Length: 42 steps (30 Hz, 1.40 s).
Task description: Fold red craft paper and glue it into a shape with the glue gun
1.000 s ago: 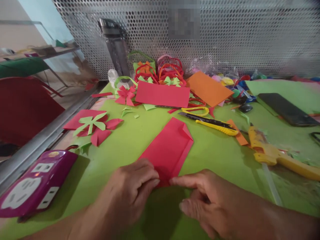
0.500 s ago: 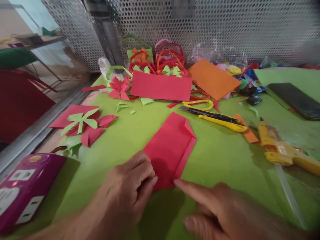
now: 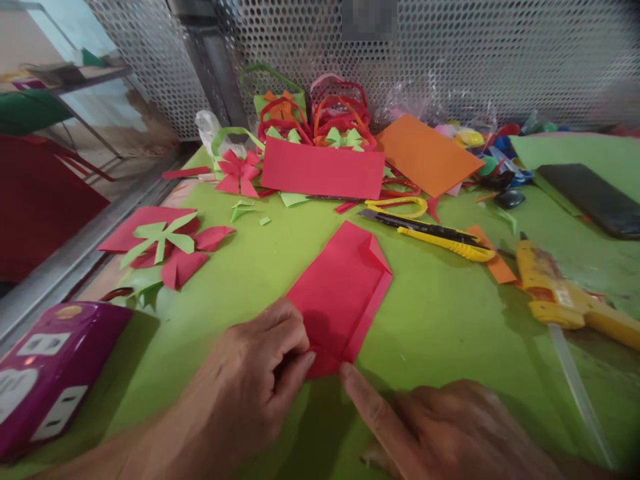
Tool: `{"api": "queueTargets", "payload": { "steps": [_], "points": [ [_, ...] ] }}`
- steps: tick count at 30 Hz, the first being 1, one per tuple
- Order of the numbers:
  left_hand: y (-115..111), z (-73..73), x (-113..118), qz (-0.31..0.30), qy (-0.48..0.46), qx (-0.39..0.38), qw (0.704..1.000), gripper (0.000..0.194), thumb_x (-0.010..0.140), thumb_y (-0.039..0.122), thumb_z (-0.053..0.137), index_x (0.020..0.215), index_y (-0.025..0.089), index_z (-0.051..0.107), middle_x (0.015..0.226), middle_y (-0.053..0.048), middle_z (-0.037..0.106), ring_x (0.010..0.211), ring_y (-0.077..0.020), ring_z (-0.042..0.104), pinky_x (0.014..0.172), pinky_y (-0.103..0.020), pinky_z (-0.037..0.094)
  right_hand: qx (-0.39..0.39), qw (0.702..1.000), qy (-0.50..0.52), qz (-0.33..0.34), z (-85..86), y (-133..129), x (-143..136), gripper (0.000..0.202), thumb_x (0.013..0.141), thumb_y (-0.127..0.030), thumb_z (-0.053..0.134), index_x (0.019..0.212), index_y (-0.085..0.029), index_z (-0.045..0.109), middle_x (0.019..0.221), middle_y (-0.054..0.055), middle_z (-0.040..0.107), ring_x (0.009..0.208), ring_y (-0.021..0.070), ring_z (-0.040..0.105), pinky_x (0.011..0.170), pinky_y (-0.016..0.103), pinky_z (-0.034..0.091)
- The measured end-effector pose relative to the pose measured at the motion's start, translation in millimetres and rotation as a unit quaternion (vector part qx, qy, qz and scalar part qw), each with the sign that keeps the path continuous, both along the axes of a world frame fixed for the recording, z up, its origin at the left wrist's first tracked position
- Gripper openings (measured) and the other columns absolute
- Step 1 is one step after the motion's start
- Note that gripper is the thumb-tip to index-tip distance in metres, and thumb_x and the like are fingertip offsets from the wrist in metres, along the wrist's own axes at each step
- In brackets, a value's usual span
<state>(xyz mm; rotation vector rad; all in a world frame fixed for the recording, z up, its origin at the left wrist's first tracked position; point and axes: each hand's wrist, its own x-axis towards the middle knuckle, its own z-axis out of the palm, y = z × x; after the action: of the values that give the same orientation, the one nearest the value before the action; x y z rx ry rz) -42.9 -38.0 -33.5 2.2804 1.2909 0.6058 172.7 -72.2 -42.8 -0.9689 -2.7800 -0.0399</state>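
A folded red paper piece (image 3: 340, 300) lies at a slant on the green table surface (image 3: 225, 287), with a creased flap along its right side. My left hand (image 3: 255, 373) is closed, thumb and fingers pinching the paper's lower left edge. The index finger of my right hand (image 3: 425, 427) is stretched out, its tip on the paper's bottom edge; that hand holds nothing visible, and its other fingers are partly hidden. Beyond the paper lies a yellow and black cutter knife (image 3: 435, 237).
A purple power strip (image 3: 65, 373) sits at the left, near red and green paper cutouts (image 3: 163, 240). To the right are a yellow glue gun (image 3: 560, 293) and a black phone (image 3: 590, 200). Small paper bags (image 3: 340, 113) and an orange sheet (image 3: 427, 157) stand or lie at the back.
My right index finger has shifted slightly left along the paper's bottom edge, and the right hand has turned, its thumb now mostly hidden. My left hand keeps its pinch.
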Motion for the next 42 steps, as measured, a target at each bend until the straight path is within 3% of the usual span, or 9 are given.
{"api": "queueTargets", "payload": {
  "steps": [7,17,37,42],
  "points": [
    [1.0,0.8,0.0,0.003,0.005,-0.004,1.0,0.021,0.081,0.01,0.044,0.062,0.018,0.039,0.064,0.003,0.043,0.053,-0.0077,0.04,0.048,-0.023,0.029,0.011,1.0,0.002,0.007,0.3,-1.2,0.0,0.037,0.088,-0.018,0.042,0.123,-0.009,0.047,0.05,-0.005,0.059,0.035,0.0106,0.052,0.031,0.03,0.024],
    [1.2,1.0,1.5,0.006,0.012,-0.001,1.0,0.02,0.081,0.01,0.044,0.063,0.018,0.04,0.064,0.003,0.044,0.052,-0.0076,0.04,0.047,-0.023,0.028,0.032,0.999,-0.009,0.017,0.4,0.2,-0.1,0.034,0.09,-0.022,0.043,0.12,-0.009,0.051,0.048,-0.005,0.057,0.033,0.0096,0.049,0.032,0.03,0.02],
    [-3.5,2.0,6.7,0.048,0.042,0.022,0.998,0.021,0.078,0.01,0.042,0.06,0.018,0.036,0.062,0.003,0.041,0.051,-0.0082,0.037,0.048,-0.023,0.028,0.0,0.999,-0.021,0.031,4.0,1.7,-1.3,0.038,0.086,-0.015,0.042,0.123,-0.008,0.049,0.049,-0.004,0.059,0.034,0.0104,0.051,0.034,0.031,0.019],
    [-5.8,3.0,6.4,0.068,0.061,0.039,0.995,0.012,0.075,0.009,0.048,0.07,0.018,0.041,0.066,0.004,0.045,0.051,-0.0073,0.039,0.047,-0.02,0.029,0.012,0.999,-0.019,0.046,3.8,3.4,-2.2,0.038,0.086,-0.019,0.045,0.122,-0.007,0.049,0.05,-0.004,0.06,0.034,0.0116,0.053,0.033,0.033,0.018]
  ]
}}
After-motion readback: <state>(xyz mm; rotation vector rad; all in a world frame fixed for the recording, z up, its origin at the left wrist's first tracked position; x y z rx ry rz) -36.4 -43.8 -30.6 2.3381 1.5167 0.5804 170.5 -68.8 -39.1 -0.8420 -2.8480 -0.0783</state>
